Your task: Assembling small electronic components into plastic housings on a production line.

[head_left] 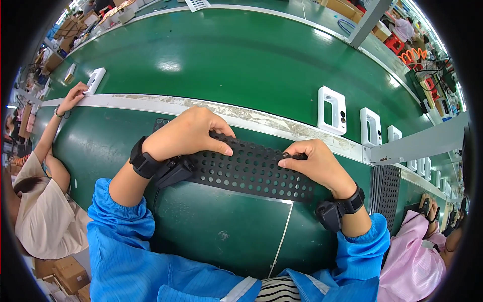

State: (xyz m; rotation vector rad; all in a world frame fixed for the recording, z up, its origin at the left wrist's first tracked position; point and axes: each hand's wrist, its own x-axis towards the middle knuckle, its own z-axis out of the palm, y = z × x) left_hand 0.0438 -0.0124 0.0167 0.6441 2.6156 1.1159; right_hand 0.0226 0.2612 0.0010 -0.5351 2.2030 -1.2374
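Observation:
A black perforated sheet [241, 173] with rows of round holes lies tilted in front of me, its far edge bent up. My left hand [193, 132] pinches that edge left of its middle, thumb on the near side. Near the sheet's right end, my right hand [319, 163] grips the same edge between thumb and fingers. The fingertips behind the sheet are partly hidden. Each wrist carries a black strap with a small black device.
White frame-shaped housings, one nearest [340, 111], stand along the green surface beyond the pale rail [241, 117]. More black perforated sheets [388, 189] are stacked at right by a grey post [422, 141]. At left a co-worker's hand [75, 95] touches another white housing; a pink-sleeved person sits right.

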